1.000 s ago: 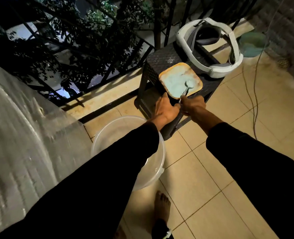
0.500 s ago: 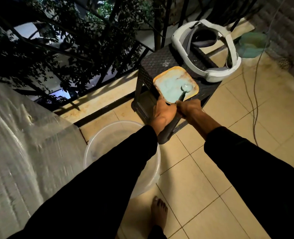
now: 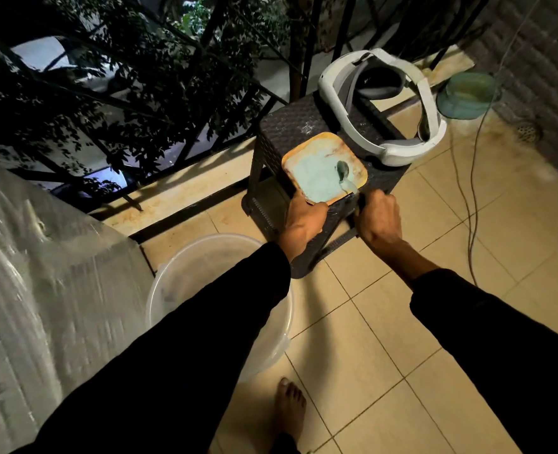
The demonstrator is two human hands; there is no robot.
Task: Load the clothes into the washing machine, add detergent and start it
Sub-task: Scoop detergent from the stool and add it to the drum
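The left hand (image 3: 304, 221) gripped the tray (image 3: 324, 168) of detergent powder (image 3: 317, 178); the right hand (image 3: 378, 217) seemingly held the spoon (image 3: 344, 176), best lifted level.

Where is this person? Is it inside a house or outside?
Probably a home balcony at night: a metal railing with tree leaves behind it, a tiled floor, and a plastic tub beside a covered machine.

**Balcony clutter at night**

A white headset (image 3: 385, 106) rests on the far side of a dark woven stool (image 3: 290, 126) — its strap loops right. A clear plastic tub (image 3: 179, 276) sits on the tiled floor (image 3: 385, 371); a green bucket (image 3: 464, 96) stands far right, by a trailing cable (image 3: 474, 204).
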